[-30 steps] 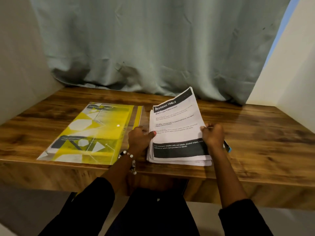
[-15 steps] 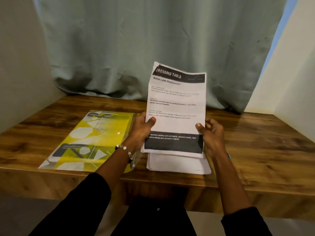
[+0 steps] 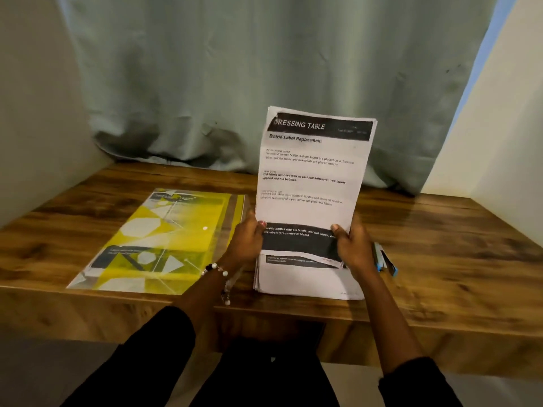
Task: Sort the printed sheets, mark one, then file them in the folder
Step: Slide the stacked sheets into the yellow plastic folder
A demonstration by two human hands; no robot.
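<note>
A printed sheet [image 3: 311, 174] headed "DRESSING TABLE" stands nearly upright above the desk. My left hand [image 3: 248, 240] pinches its lower left edge and my right hand [image 3: 351, 249] grips its lower right corner. Under both hands lies a stack of printed sheets [image 3: 302, 279] near the desk's front edge. A yellow patterned folder [image 3: 164, 239] with a white snap button lies flat to the left of the stack. A blue pen [image 3: 383, 258] lies on the desk just right of my right hand, partly hidden by it.
The wooden desk [image 3: 440, 245] sits in an alcove with pale walls on both sides. A grey-green curtain [image 3: 264, 83] hangs along the back. Bare wood shows to the right of the pen.
Both hands lifted the top sheet off the stack and raised it from a low tilt to nearly upright. The stack, folder and pen stayed in place.
</note>
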